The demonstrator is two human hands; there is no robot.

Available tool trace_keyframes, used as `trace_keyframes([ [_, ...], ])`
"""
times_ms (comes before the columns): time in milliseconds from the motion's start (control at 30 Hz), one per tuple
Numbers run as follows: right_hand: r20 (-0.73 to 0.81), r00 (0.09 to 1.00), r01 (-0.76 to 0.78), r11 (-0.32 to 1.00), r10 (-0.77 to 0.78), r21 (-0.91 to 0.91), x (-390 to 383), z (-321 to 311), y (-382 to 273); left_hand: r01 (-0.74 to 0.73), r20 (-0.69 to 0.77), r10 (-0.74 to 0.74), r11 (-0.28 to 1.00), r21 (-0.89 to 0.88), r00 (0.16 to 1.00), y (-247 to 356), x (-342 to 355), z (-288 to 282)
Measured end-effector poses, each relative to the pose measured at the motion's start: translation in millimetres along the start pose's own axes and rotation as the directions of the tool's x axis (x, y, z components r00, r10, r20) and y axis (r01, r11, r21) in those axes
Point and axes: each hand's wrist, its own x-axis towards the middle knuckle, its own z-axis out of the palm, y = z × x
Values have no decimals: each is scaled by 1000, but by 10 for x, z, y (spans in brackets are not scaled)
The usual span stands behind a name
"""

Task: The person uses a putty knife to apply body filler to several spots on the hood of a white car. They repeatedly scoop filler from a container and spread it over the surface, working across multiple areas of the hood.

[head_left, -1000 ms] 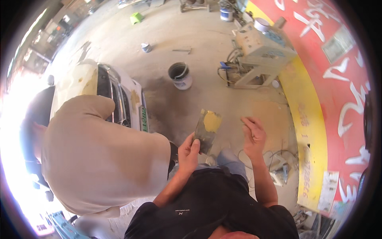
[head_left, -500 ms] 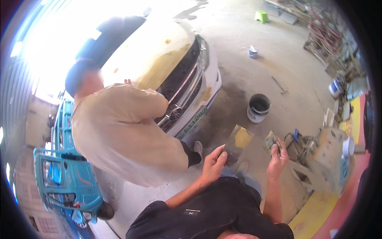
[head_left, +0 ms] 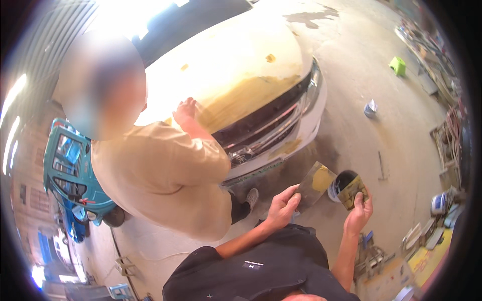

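- Filler-smeared flat metal mixing board, a thin grey plate carrying a dab of yellow body filler, sits out in front of the wearer's chest, above the concrete workshop floor and just below the bumper of a white car.
- The left hand pinches the plate's near lower corner, thumb on top and fingers curled beneath, closed firmly on the edge.
- The right hand holds a small flat metal spreader coated in dull yellow-brown paste, fingers folded around its lower end; the blade stands just beside the board, and whether the two touch cannot be told.
- Behind the spreader a dark round bucket rests on the floor.
- Judging by its look, the board should be light and stiff, though held at one corner it will want to tip; its clean edge is the sensible grip, since the wet filler is soft, sticky and easily smeared.
- The spreader likely flexes slightly at the blade and is best taken by its bare lower end.
- A second person in a beige long-sleeved shirt leans over the bonnet, one hand pressed near a broad yellow patch of filler above the grille.
- Further off lie a small white tin, a green plastic stool and a turquoise three-wheeled vehicle at the left.
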Motion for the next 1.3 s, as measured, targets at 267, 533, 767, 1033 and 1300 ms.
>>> trace_keyframes([
  [267,135,991,-17,999,21,-27,1163,731,103,-21,-150,14,999,-47,989,180,1069,-279],
  [533,389,918,-69,997,74,-27,1857,1603,302,-91,-418,50,993,-77,907,390,1299,-569],
  [767,571,806,-186,982,156,-6,2175,2270,452,-153,-600,97,987,-43,794,440,1387,-633],
  [1033,689,679,-303,952,253,-52,2744,2525,658,-172,-746,96,985,-25,659,531,1834,-458],
  [1300,743,607,-365,930,280,-53,3401,2661,787,-246,-794,148,969,-2,589,452,2420,-249],
])
